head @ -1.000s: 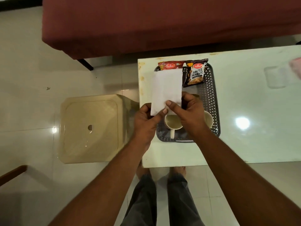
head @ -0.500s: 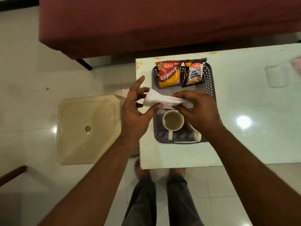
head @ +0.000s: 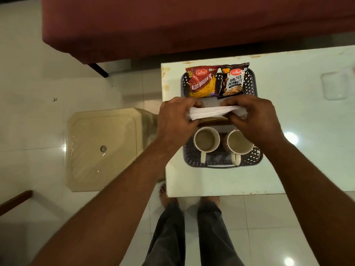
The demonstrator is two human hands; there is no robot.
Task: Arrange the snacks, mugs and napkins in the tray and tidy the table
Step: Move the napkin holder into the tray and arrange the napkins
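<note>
A dark perforated tray (head: 252, 82) sits on the pale glass table (head: 299, 154). At its far end lie a red Aloo Bhujia packet (head: 200, 82) and a black Salted Peanuts packet (head: 232, 80). Two cream mugs, one on the left (head: 206, 141) and one on the right (head: 238, 145), stand at the near end with handles toward me. Over the tray's middle, my left hand (head: 175, 120) and my right hand (head: 253, 120) pinch the two ends of a folded white napkin (head: 213, 112). Something brown shows just beneath the napkin.
A clear plastic lid or container (head: 334, 85) lies on the table at the far right. A beige plastic stool (head: 103, 148) stands left of the table. A maroon sofa (head: 192, 25) runs behind. My feet are below the table's near edge.
The napkin was held up flat a second ago; it is now folded into a narrow strip and lowered over the tray's middle, with both hands gripping its ends. Both snack packets are uncovered.
</note>
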